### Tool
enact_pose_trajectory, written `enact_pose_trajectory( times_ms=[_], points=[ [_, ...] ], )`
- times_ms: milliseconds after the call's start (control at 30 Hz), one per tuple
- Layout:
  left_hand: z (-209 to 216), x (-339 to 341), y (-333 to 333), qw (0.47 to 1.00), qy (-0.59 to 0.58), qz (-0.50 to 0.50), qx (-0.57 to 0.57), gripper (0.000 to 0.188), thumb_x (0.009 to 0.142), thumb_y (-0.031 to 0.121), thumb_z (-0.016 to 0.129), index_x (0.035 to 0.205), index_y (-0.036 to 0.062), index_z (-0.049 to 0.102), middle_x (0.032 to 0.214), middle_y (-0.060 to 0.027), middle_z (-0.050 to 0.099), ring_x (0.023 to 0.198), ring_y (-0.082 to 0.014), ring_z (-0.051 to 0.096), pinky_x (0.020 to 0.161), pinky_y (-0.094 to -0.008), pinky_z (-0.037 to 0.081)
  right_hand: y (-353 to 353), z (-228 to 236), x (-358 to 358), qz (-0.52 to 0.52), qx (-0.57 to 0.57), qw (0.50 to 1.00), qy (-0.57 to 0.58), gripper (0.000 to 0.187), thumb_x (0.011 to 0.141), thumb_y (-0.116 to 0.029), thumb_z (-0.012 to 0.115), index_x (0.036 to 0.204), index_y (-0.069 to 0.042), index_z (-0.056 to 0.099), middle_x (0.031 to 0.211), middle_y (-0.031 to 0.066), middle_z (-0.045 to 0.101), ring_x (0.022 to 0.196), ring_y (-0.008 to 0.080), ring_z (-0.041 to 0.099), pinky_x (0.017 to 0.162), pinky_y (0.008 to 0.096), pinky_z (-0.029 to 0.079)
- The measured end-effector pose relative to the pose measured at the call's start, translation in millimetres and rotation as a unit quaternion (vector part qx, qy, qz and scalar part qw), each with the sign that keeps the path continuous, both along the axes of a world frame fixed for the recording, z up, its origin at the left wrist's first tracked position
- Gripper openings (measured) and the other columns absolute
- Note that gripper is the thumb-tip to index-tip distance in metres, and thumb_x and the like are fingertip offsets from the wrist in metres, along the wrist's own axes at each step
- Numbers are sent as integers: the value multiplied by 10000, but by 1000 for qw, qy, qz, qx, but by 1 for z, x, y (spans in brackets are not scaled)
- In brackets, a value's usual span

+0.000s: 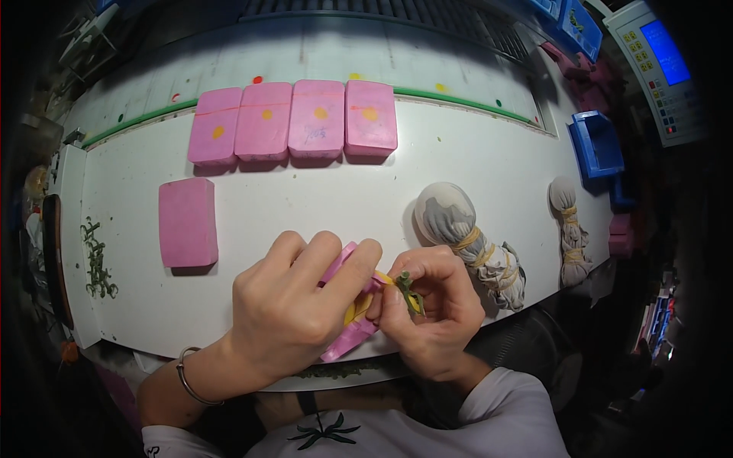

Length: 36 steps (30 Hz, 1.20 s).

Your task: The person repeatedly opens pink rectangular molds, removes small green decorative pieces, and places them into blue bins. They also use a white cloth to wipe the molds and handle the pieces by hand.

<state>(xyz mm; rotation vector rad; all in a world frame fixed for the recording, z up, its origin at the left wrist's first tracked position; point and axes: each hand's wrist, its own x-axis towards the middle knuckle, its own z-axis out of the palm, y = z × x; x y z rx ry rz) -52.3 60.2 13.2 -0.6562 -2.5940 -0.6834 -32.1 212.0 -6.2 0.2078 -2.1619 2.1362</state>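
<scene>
A pink rubber mold [350,342] with a yellow inner face is held between my hands near the table's front edge. My left hand [294,309] is closed around it from above, its fingers bent over the pink side. The thumb and fingers of my right hand [435,328] pinch together at the mold's right end. A small branching green piece [409,290], which looks like wax, sticks out there beside yellow rubber. My fingers hide most of the mold, so how far it is parted I cannot tell.
Several pink mold blocks [317,122] stand in a row at the back; another pink block [188,223] lies left. Small green pieces [96,259] are piled far left. A large cloth pouch [450,217] and a smaller pouch [566,229] lie right, near a blue bin [597,145].
</scene>
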Motion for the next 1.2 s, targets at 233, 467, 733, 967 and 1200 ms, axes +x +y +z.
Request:
enact_pose_trajectory(
  times_ms=[233, 467, 733, 967, 1200],
  points=[
    [2, 0, 1, 999, -37, 9, 17, 256, 644, 30, 690, 889, 82, 638, 661, -48, 442, 556, -208, 458, 464, -318, 376, -1, -4, 0, -21, 23, 999, 40, 239, 733, 107, 644, 923, 41, 515, 872, 55, 511, 719, 55, 510, 615, 166, 440],
    [5, -1, 1, 996, -69, 13, 48, 229, 674, 4, 682, 887, 69, 630, 658, -68, 439, 542, -224, 474, 476, -325, 391, -6, -2, 2, -49, 27, 998, 40, 207, 736, 101, 638, 894, 36, 521, 836, 54, 520, 677, 58, 506, 576, 172, 440],
    [-5, -1, 3, 991, -94, 27, 96, 209, 691, -8, 707, 875, 66, 642, 663, -64, 452, 502, -179, 481, 448, -292, 391, -8, 0, 4, -46, -24, 996, 66, 205, 810, 95, 607, 983, 49, 507, 904, 103, 567, 721, 101, 562, 619, 203, 484],
    [-3, -2, -4, 979, -120, -1, 167, 298, 677, -48, 679, 959, 50, 664, 878, -84, 541, 666, -174, 576, 568, -267, 475, 8, 12, -12, -20, -222, 973, -49, 226, 972, -89, 412, 1106, 76, 487, 1008, 227, 592, 824, 254, 662, 718, 260, 541],
    [16, -6, -19, 954, -117, -52, 272, 405, 642, -113, 585, 1026, -7, 659, 956, -115, 609, 837, -239, 599, 710, -288, 497, 7, 27, -19, 48, -199, 978, -42, 315, 988, -107, 347, 1241, 72, 399, 1164, 291, 538, 1055, 352, 595, 878, 345, 522]
  ],
)
